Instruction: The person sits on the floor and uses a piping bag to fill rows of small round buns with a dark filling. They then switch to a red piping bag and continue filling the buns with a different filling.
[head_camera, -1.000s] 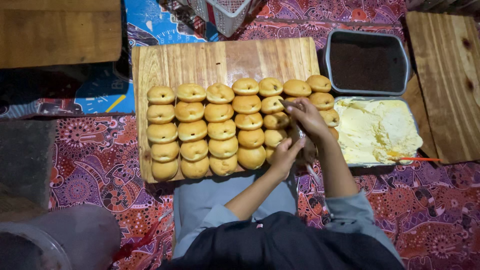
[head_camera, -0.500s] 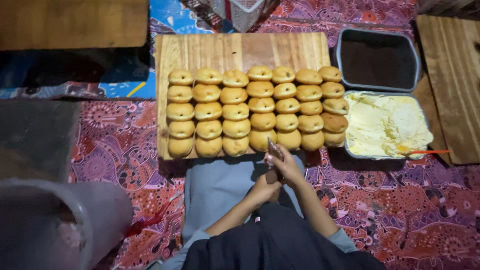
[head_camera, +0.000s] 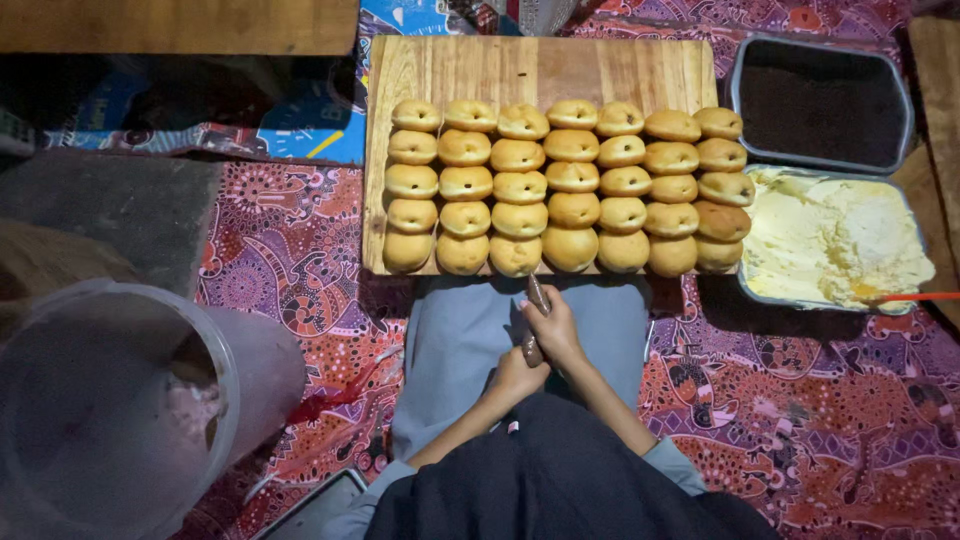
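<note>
In the head view, both hands are together over the person's lap, just below the near edge of the wooden board. The right hand has its grip closed around a thin brown object, which looks like a knife or a small tool; I cannot tell exactly which. The upper end of this object points toward the buns and stands just before the board's edge, and its lower end reaches down to the left hand. The left hand's grip is curled closed at that lower end and seems to hold it too, though the fingers hide the contact. On the board lie round golden buns in five neat rows, touching each other. To the right of the board are two metal trays: the far tray holds something dark brown, and the near tray holds pale yellow cream, with a red handle sticking out at its right side. At the lower left stands a large translucent plastic container on the patterned red cloth.
</note>
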